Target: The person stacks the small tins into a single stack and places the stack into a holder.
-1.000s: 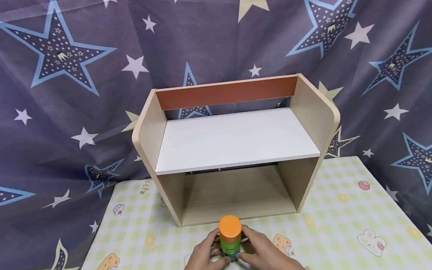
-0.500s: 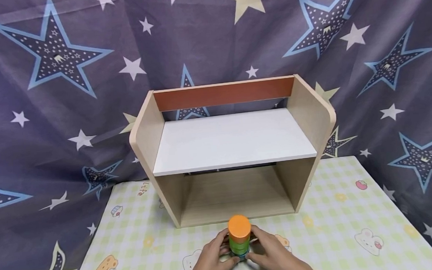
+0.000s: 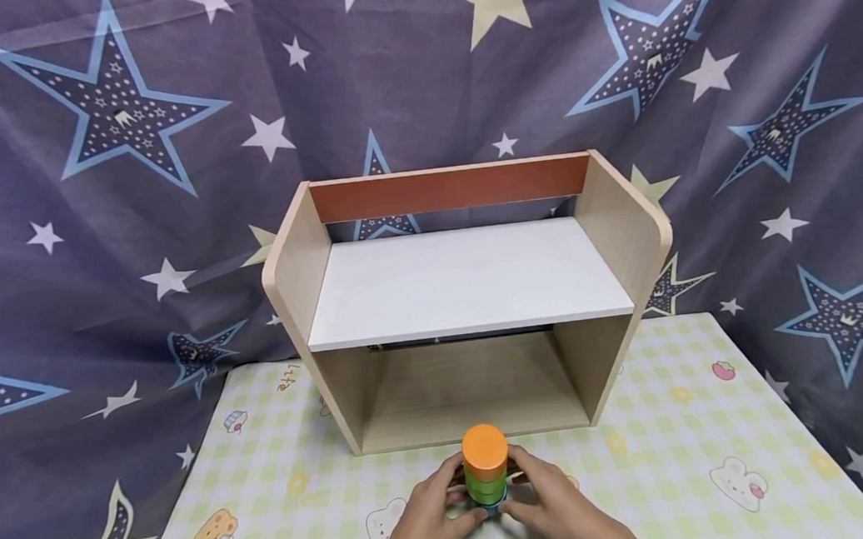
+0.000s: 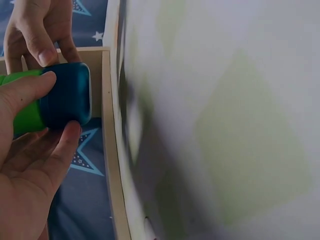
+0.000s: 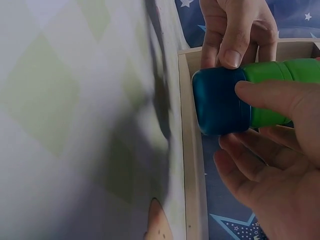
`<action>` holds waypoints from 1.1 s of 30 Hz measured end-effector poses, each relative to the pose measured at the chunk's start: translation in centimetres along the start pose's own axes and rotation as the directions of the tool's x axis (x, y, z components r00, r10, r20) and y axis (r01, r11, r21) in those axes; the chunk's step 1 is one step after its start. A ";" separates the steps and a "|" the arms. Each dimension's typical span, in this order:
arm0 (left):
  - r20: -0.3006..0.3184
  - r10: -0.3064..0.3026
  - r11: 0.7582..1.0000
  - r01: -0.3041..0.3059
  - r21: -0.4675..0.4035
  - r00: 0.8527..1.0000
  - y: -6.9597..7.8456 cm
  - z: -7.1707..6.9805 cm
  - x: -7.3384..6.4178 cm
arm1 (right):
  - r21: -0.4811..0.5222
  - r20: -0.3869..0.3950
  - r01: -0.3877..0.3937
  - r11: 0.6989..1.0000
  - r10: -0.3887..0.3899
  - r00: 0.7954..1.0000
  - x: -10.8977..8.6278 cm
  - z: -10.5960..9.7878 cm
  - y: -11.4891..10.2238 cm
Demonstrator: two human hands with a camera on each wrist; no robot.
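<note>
Both hands hold an upright cylinder [image 3: 484,454] with an orange top, a green ringed middle and a dark blue bottom. My left hand [image 3: 428,520] grips it from the left and my right hand [image 3: 561,507] from the right. In the left wrist view the left thumb [image 4: 37,87] lies on the blue bottom part [image 4: 65,100], with fingers curled underneath. The right wrist view has the right thumb [image 5: 265,95] near the seam between green and blue. A shadow falls on the tablecloth, apart from the blue end.
Just behind the hands stands a wooden shelf unit [image 3: 470,279] with a white upper board and a reddish back rail. A green checked tablecloth [image 3: 266,481] with cartoon prints covers the table. A dark star-patterned curtain [image 3: 418,78] hangs behind.
Both hands and the cylinder have shifted to the right in front of the shelf unit, mostly in the first half second. The grip looks the same.
</note>
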State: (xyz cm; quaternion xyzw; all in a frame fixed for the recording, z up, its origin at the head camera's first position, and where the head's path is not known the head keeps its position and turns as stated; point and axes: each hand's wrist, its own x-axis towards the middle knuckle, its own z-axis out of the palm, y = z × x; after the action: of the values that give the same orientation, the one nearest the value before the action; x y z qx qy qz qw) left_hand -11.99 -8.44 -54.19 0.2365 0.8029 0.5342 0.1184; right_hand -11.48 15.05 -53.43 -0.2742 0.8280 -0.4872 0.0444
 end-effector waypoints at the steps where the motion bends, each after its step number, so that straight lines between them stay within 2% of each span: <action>1: 0.004 0.005 1.000 -0.005 0.002 1.000 0.1 -0.1 0.0 | 0.000 0.000 -0.003 1.000 0.003 1.000 0.0 -0.1 -0.1; 6: 0.012 0.033 0.999 -0.033 -0.004 0.999 0.4 -0.5 0.3 | -0.009 -0.009 0.000 1.000 0.000 1.000 0.1 -0.4 -0.3; 16: 0.013 0.130 0.991 -0.130 0.026 0.991 1.4 -1.3 0.7 | -0.039 -0.048 0.068 0.997 -0.070 0.996 0.4 -1.3 -1.0; 25: 0.010 0.152 0.986 -0.153 0.072 0.988 2.7 -2.1 1.3 | -0.078 -0.076 0.131 0.988 -0.137 0.988 0.9 -2.1 -1.7; 33: 0.013 0.199 0.974 -0.199 0.110 0.980 3.7 -2.9 2.0 | -0.108 -0.058 0.163 0.981 -0.170 0.984 1.5 -3.3 -2.8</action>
State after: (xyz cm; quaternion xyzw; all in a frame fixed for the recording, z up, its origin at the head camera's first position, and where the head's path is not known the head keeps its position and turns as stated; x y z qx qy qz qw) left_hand -14.03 -8.56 -49.49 0.3223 0.8036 0.4977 0.0516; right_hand -12.78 15.86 -49.10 -0.3278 0.8271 -0.4549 -0.0386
